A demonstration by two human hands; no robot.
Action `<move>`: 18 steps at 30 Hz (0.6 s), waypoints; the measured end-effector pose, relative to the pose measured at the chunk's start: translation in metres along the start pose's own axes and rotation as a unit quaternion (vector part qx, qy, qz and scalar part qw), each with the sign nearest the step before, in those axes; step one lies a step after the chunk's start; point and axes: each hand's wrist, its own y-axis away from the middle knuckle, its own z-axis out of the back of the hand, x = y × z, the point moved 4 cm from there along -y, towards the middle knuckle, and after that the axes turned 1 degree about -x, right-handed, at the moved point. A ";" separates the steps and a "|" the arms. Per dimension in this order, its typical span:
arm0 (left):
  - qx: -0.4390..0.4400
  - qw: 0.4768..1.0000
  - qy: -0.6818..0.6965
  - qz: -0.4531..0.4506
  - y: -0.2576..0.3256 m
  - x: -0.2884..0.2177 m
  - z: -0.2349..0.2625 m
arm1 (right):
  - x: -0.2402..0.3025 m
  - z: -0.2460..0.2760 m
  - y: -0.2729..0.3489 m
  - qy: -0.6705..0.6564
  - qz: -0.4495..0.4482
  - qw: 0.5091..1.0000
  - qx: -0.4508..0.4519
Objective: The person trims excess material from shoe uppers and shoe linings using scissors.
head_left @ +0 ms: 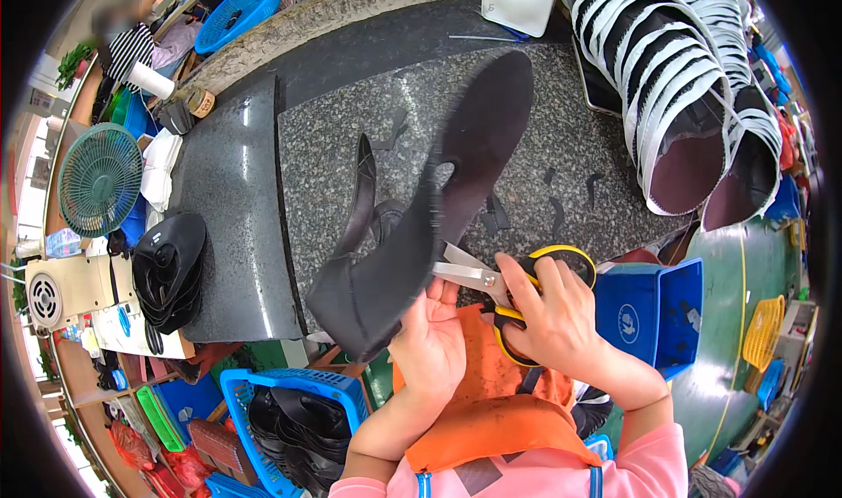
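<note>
The left hand [430, 349] has its fingers pinched on the black shoe piece [381, 292], over the near part of the surface [320, 182]. The right hand [561, 318] has fingers wrapped round the scissors [488, 280]. Pull the edge tight; snip slowly.

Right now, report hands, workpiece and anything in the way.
Left hand gripping dark leather piece. Right hand in yellow-handled scissors, blades by the piece. Loose scraps on speckled slab beyond.
</note>
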 end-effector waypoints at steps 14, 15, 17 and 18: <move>0.021 1.000 -0.015 0.017 -0.006 0.004 -0.003 | -0.009 -0.012 0.005 -0.016 0.003 0.999 0.041; 0.012 1.000 -0.015 0.010 -0.006 0.005 -0.001 | -0.010 -0.012 0.004 -0.012 0.003 1.000 0.024; 0.036 0.999 -0.015 -0.015 -0.008 0.011 0.008 | -0.009 -0.015 0.004 -0.009 0.006 1.000 0.005; 0.059 0.997 -0.015 -0.039 -0.008 0.012 0.009 | -0.007 -0.017 0.005 -0.012 0.004 1.000 -0.006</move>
